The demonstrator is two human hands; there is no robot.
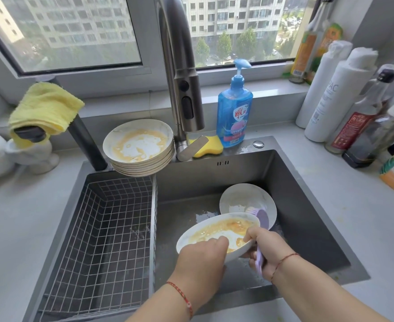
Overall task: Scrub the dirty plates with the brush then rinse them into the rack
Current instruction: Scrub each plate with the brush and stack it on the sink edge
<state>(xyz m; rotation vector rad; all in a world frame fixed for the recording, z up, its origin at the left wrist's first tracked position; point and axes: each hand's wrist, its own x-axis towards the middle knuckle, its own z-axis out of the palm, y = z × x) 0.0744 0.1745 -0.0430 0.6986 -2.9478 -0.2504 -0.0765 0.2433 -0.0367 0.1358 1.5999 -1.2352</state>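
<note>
- Head view, lower centre of the frame: left hand (203, 254) gripping the near rim of a dirty plate (217, 233), fingers curled over the edge onto the yellow-smeared inside.
- Plate tilted, held above the floor of the sink (307, 205).
- Right of it: right hand (264, 249) with thumb hooked over the plate's right rim, other fingers wrapped round the lilac handle of a brush (260, 263).
- Brush head behind the plate's far rim, over a second plate (242, 198) lying in the sink at centre right; contact between the two not clear.
- Red string bracelets on both wrists.
- Upper centre left: stack of dirty plates (139, 147) on the sink's back edge, top one streaked yellow.
- Left half of the sink: wire rack (103, 228), no plates in it.
- Top centre: tall metal tap (182, 73); no water visible from the spout.
- Behind the tap's base: yellow sponge (211, 148), touching the blue soap bottle (234, 112) just to its right.
- Upper left: yellow cloth (45, 108) draped over a dark fixture.
- Right edge: cluster of bottles (344, 101) on the counter.
</note>
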